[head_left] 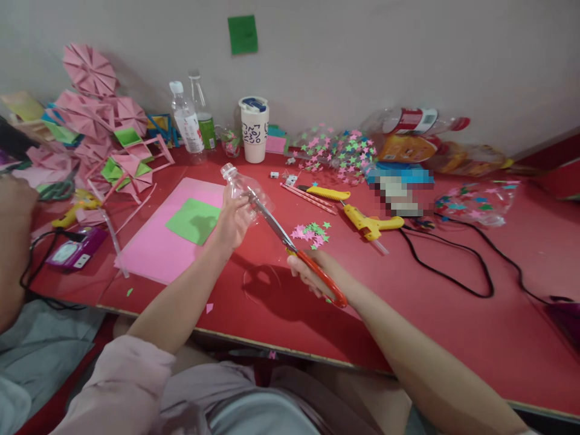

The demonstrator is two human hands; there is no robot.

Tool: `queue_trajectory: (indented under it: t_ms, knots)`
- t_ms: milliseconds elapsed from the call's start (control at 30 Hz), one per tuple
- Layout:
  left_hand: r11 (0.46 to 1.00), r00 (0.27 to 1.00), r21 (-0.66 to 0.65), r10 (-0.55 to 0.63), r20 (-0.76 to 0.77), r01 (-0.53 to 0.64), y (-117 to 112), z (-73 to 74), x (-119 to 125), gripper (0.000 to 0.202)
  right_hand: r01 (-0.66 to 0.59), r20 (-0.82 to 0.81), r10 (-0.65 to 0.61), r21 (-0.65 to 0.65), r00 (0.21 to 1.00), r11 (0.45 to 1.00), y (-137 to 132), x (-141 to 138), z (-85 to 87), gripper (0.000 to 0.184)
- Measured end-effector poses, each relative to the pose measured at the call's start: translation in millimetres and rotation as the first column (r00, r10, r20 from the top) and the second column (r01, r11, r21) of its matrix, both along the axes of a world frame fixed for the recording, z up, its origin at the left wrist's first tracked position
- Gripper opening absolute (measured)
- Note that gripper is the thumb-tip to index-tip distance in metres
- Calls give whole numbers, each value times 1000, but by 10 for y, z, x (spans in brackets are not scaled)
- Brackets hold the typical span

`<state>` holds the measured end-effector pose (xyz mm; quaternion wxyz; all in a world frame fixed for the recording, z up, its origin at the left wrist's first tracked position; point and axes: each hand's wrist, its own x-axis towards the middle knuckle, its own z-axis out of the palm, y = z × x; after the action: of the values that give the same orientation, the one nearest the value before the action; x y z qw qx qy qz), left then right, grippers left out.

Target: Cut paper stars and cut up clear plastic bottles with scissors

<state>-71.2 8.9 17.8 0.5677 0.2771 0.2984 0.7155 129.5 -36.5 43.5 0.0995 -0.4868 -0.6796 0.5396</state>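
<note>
My left hand (232,222) is wrapped round a clear plastic bottle (242,187), holding it above the red table with its neck tilted up and to the left. My right hand (312,273) grips red-handled scissors (302,257); their metal blades reach up-left and touch the bottle's side. Just beyond the scissors lies a small heap of pink and green paper stars (312,234). Left of my left hand a pink sheet (156,248) lies flat with a green square (193,220) on top of it.
A yellow glue gun (372,223) with a black cable (453,266), a yellow knife (327,193), pencils, a white cup (254,130), bottles (186,124), pink folded paper shapes (90,109) and star-filled bags (339,148) crowd the back. Another person's arm (13,241) is at far left.
</note>
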Motion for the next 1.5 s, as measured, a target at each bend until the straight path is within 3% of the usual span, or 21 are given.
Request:
queue_trajectory:
  t_ms: [267,500,667,867,1033,1233,1400,1500]
  knots:
    - [1000,1000,10,-19,-6,19,13,-27,-33,47,72,-31,-75,-89,997,993,17,-48,-23,48]
    - [1000,1000,29,-2,-12,2,14,-16,-21,54,63,-37,-66,-83,997,995,11,-19,-24,47]
    - [995,993,91,-27,-116,38,-5,-14,29,54,52,-26,-53,-29,998,998,-2,-13,-25,46]
    - [997,988,62,-29,-153,39,-25,-8,40,54,116,-25,-119,-100,993,988,-20,-50,-78,50]
    - [998,987,52,-16,-160,24,-22,-2,31,52,104,-45,-105,-12,994,994,-28,-53,-56,48]
    - [998,986,63,-15,-165,26,-18,-4,36,52,103,-54,-108,-78,993,992,-14,-43,-26,46]
    - [997,983,46,-56,-174,65,-35,-42,68,58,111,-67,-112,-11,992,994,-44,-45,-44,49]
    - [996,982,57,-58,-180,69,-42,-62,81,58,124,-70,-128,-55,989,991,-57,-52,-44,51]
